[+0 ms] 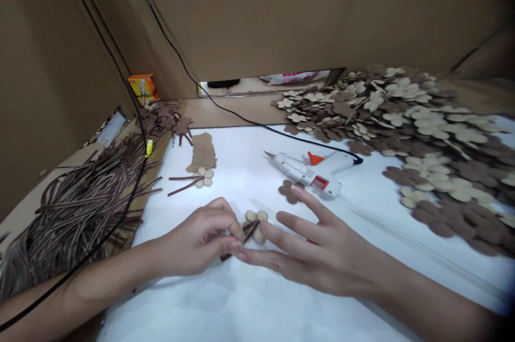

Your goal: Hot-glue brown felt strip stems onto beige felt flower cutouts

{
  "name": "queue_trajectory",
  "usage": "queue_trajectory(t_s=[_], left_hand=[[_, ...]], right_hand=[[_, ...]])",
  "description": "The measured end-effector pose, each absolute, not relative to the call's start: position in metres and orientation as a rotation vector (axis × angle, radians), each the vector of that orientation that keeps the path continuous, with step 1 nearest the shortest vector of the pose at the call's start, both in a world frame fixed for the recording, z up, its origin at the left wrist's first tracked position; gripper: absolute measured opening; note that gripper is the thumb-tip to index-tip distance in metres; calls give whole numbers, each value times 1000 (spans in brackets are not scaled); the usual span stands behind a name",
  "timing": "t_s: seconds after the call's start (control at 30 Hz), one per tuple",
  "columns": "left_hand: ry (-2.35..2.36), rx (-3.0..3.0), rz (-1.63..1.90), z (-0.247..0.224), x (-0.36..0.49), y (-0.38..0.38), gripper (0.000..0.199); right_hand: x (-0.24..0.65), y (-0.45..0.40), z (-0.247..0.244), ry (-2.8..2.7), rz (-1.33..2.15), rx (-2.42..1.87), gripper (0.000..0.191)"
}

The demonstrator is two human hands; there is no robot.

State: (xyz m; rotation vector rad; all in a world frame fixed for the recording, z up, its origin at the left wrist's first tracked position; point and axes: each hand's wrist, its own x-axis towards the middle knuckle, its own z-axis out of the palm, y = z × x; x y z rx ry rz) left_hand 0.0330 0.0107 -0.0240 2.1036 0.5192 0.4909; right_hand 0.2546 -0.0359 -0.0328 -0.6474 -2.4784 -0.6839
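In front of me a cream felt flower (262, 216) lies on the white work surface with a folded brown stitched ribbon (252, 229) across it. My left hand (201, 237) is closed, its thumb and fingers pinching the ribbon at the flower's left side. My right hand (325, 248) has its fingers spread. Its thumb tip meets my left thumb, and its index fingertip rests at the flower's right edge. Under the right hand's outer fingertip sits a brown felt flower (288, 193). Just beyond lies a white glue gun (295, 168) with an orange trigger, nozzle to the left.
Another cream flower with ribbon tails (204, 178) lies by a torn cardboard piece (204, 151). Loose ribbons (92, 192) heap up at left; cream and brown flowers (426, 122) pile at right. A black cord (241, 116) crosses to the glue gun. An orange box (142, 87) stands behind.
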Motion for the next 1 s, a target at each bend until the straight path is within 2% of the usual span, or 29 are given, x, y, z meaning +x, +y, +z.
queue_trajectory(t_s=[0.2, 0.53, 0.8, 1.0], left_hand=[[654, 1898, 514, -23, 34, 9, 41], [766, 1611, 615, -25, 33, 9, 36], [731, 1609, 646, -25, 35, 5, 33], [710, 1506, 588, -22, 33, 0, 36]], right_hand=[[257, -35, -30, -2482, -659, -609, 34], [260, -34, -35, -2430, -524, -568, 33], [245, -39, -35, -2160, -17, -823, 25], [223, -48, -32, -1984, 165, -978, 14]])
